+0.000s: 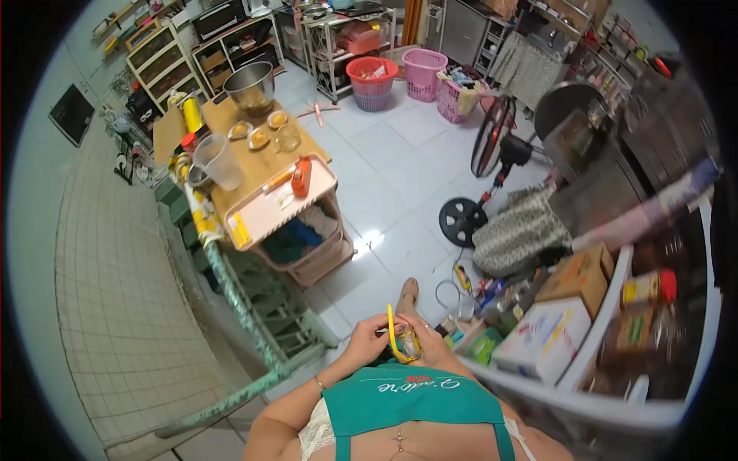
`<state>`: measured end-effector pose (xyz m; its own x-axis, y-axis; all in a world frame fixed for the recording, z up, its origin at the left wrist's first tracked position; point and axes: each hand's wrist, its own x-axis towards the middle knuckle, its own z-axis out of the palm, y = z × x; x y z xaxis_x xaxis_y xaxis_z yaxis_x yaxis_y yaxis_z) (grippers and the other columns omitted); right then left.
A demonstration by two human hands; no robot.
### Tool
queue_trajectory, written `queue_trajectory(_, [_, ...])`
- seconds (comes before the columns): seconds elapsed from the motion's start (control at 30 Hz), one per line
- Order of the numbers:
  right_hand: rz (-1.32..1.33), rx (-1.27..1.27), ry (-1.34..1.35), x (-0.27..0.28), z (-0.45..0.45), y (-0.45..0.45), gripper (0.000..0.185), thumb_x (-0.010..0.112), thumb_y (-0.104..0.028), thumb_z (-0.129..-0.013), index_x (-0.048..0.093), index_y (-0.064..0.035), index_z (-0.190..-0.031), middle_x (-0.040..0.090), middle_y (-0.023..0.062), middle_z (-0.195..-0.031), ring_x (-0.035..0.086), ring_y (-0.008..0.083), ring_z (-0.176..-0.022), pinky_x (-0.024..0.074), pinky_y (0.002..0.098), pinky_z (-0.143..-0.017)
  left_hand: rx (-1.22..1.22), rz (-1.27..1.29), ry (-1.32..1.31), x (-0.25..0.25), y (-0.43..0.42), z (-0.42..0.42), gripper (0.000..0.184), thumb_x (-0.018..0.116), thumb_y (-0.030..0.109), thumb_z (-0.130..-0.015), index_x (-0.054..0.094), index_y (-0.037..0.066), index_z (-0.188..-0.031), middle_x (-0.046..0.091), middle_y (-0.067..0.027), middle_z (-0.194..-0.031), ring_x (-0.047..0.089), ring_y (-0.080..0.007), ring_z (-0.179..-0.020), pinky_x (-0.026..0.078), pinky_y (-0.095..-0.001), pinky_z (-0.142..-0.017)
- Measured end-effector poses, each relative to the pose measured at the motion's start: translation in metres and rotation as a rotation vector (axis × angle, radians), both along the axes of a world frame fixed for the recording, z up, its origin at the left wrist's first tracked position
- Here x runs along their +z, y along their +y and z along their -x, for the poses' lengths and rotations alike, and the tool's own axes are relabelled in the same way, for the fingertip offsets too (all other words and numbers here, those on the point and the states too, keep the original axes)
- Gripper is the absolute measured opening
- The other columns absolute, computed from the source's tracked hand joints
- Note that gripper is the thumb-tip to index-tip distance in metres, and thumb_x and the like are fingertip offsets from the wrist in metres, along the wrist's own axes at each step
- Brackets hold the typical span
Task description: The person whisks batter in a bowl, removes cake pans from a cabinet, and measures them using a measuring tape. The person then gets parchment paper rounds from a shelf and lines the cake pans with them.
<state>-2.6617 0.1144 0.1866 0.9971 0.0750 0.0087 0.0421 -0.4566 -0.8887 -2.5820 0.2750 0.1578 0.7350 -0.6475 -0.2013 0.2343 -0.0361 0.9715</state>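
In front of the green apron (415, 399), both hands are closed on a small, partly clear packet (409, 346) with a narrow yellow strip (391, 326) standing up from it. My left hand (364, 342) pinches the packet's left side near the strip. Wrapped around the other side is my right hand (434, 346), a ring on one finger. The fingers cover much of the packet, and its contents are too small to make out.
Left ahead, a wooden table (296, 146) bears a steel pot (250, 86), a clear jug (218, 161) and several small dishes. A pink trolley (254, 207) stands before it. A green railing (242, 315) runs at left; a fan (496, 146) and boxes (542, 338) are at right.
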Motion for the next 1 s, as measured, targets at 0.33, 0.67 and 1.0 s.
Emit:
queue_trajectory(0.33, [-0.199, 0.258, -0.025, -0.02, -0.349, -0.199, 0.098, 0.084, -0.03, -0.064, 0.028, -0.0079, -0.142, 0.042, 0.0184, -0.131, 0.048, 0.0327, -0.119, 0.0437, 0.0411, -0.094, 0.374, -0.091, -0.474, 0.005, -0.191, -0.304, 0.01, 0.064, 0.008, -0.084, 0.068, 0.001, -0.09, 0.065, -0.01, -0.08, 0.065, -0.0177, -0.07, 0.052, -0.0282, -0.061])
queue_trajectory(0.67, [-1.009, 0.187, 0.863, -0.08, -0.685, -0.282, 0.046, 0.056, -0.027, -0.093, 0.04, -0.0037, -0.129, 0.059, 0.013, -0.111, 0.063, 0.0241, -0.097, 0.056, 0.0329, -0.075, 0.525, -0.048, -0.434, -0.05, -0.253, -0.624, 0.015, 0.062, -0.001, -0.081, 0.069, 0.001, -0.094, 0.066, -0.0112, -0.088, 0.065, -0.0171, -0.077, 0.053, -0.0265, -0.068])
queue_trajectory(1.0, [-0.446, 0.46, 0.668, -0.045, -1.021, -0.313, 0.037, 0.075, -0.009, -0.077, 0.053, -0.002, -0.106, 0.063, 0.0073, -0.093, 0.064, 0.0141, -0.084, 0.053, 0.026, -0.068, 0.232, -0.083, -0.177, -0.037, -0.252, -0.923, 0.022, 0.064, 0.005, -0.085, 0.059, 0.001, -0.107, 0.066, -0.0097, -0.084, 0.065, -0.014, -0.085, 0.053, -0.0278, -0.074])
